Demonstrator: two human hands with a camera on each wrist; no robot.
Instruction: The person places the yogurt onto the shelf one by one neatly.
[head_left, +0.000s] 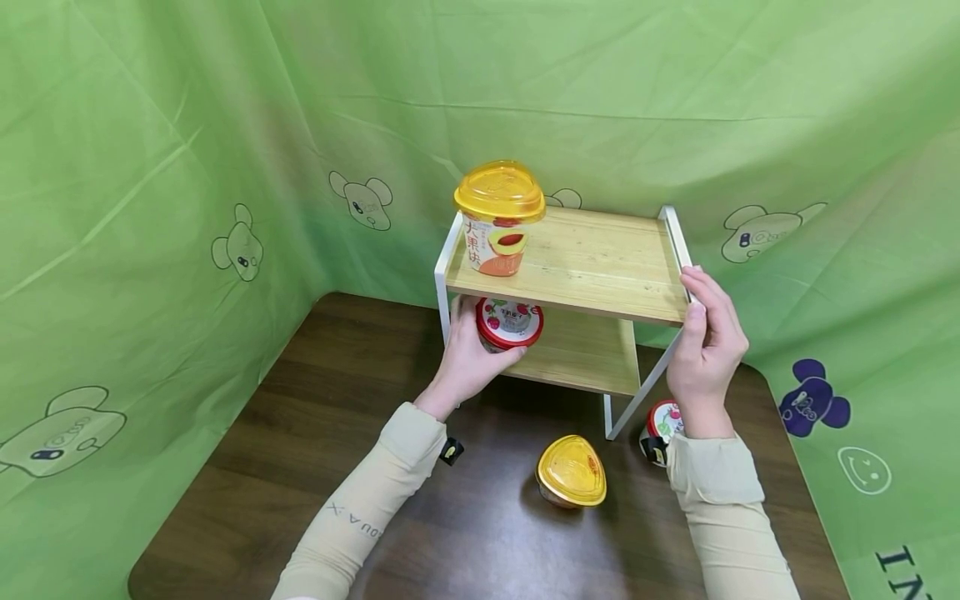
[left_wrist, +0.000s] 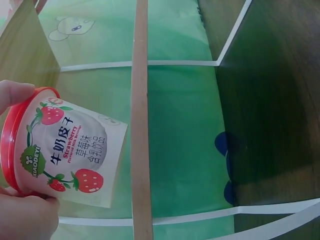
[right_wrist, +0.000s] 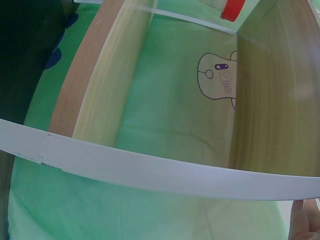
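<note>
My left hand (head_left: 471, 360) grips a strawberry milk cup (head_left: 512, 323) by its red-rimmed lid, thumb and fingers on opposite sides. The cup is between the two boards of a small two-tier shelf (head_left: 600, 262), at the left end, its base close over the lower board in the left wrist view. Printed strawberries show on the white cup (left_wrist: 75, 150) there. My right hand (head_left: 707, 354) holds the shelf's white metal side frame at the upper right front corner. Only its fingertips (right_wrist: 302, 222) show in the right wrist view.
A yellow-lidded peach cup (head_left: 501, 221) stands on the top board's left end. Another yellow-lidded cup (head_left: 572, 471) is on the brown table (head_left: 300, 433) in front. A red-lidded cup (head_left: 664, 419) stands right of the shelf, partly behind my right wrist. Green cloth (head_left: 637, 100) surrounds the table.
</note>
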